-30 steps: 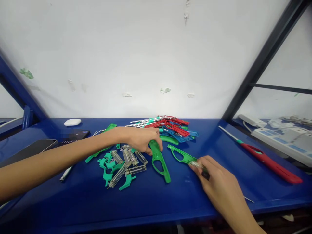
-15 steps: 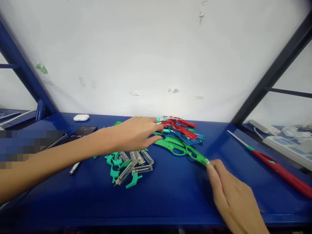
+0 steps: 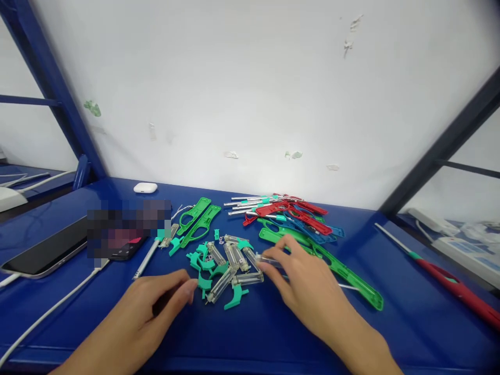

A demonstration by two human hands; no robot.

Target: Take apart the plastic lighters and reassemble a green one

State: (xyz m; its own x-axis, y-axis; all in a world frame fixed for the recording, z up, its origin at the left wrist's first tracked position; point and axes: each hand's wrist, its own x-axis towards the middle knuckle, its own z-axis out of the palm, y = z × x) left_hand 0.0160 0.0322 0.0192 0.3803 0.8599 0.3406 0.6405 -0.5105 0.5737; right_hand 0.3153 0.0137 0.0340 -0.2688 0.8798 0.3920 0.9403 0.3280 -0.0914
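Observation:
My right hand [image 3: 308,276] pinches a clear lighter fuel tank [image 3: 271,261] between thumb and fingers, just right of the pile. Under and beyond that hand lie green lighter handle shells [image 3: 353,278], with a thin metal rod partly hidden. My left hand [image 3: 160,307] is closed, thumb against curled fingers, next to the teal triggers [image 3: 203,284]; its fingertips hide whatever may be between them. Between the hands are several clear fuel tanks [image 3: 222,285] mixed with triggers, including one teal trigger [image 3: 236,298] at the front.
Red handle shells [image 3: 308,216], blue shells and metal tubes [image 3: 250,205] are heaped near the wall. Two green shells [image 3: 202,224] lie left of them. A red lighter [image 3: 449,278] rests at right. Phones [image 3: 50,247], a white cable [image 3: 54,306] and a white case [image 3: 145,188] are at left.
My left hand has drawn back from the heap to the near left of the triggers. My right hand has left the green shell's end, moved left and now holds a clear fuel tank.

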